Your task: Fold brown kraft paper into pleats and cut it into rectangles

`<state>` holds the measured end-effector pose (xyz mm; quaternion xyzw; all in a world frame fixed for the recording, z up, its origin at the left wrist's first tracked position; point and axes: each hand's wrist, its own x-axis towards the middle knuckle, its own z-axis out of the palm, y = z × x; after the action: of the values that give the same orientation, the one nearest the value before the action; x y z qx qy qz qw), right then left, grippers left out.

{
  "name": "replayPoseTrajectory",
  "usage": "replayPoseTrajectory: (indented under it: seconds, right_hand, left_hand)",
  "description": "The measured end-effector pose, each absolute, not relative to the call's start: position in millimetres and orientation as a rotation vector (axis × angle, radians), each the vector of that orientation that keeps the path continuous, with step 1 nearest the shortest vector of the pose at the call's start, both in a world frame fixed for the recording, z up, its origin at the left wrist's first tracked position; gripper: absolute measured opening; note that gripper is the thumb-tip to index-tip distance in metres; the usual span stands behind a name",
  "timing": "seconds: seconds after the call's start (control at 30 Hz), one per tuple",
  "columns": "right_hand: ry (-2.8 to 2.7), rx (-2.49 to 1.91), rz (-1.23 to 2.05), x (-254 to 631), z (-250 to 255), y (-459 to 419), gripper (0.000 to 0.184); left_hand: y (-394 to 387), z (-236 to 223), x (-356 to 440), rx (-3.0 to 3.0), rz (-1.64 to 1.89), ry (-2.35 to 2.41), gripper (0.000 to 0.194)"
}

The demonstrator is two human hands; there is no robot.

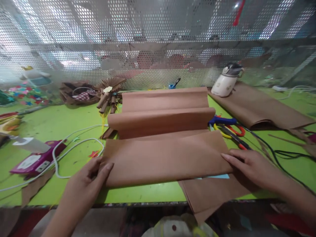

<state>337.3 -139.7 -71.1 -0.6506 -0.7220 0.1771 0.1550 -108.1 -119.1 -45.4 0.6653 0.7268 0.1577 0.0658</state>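
Note:
A long strip of brown kraft paper [163, 158] lies across the middle of the green table, its near part folded over and its far part rising in a curled wave. At its left end my left hand [91, 181] pinches the edge, thumb on top and fingers beneath. My right hand [244, 161] grips the opposite end the same way. More brown paper [212, 194] sticks out under the right side and hangs over the front edge. Just beyond my right hand lie scissors [229, 133] and a blue-handled tool [223, 120], partly covered by the paper.
A white bottle [225, 82] stands on folded brown paper [261, 105] at the back right. To the left are a purple power strip [37, 161] with a white cable, and a brown paper craft piece [110, 92]. A perforated metal panel [153, 33] closes off the back.

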Motion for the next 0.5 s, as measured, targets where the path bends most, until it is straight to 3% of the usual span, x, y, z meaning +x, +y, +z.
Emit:
replayPoseTrajectory:
  seconds: [0.1, 0.33, 0.5]
  right_hand:
    - [-2.096, -1.886, 0.45, 333.6, -70.0, -135.8, 0.045]
    - [-2.115, -1.961, 0.301, 332.2, -74.2, -134.7, 0.044]
    - [-2.101, -2.009, 0.37, 331.2, -71.3, -134.0, 0.044]
  left_hand:
    - [-120.7, -45.5, -102.6, 2.013, 0.283, 2.241, 0.032]
    - [-115.5, -38.0, -83.7, 2.121, -0.227, 2.383, 0.042]
    - [-114.8, -55.3, -99.8, 2.146, -0.132, 2.37, 0.04]
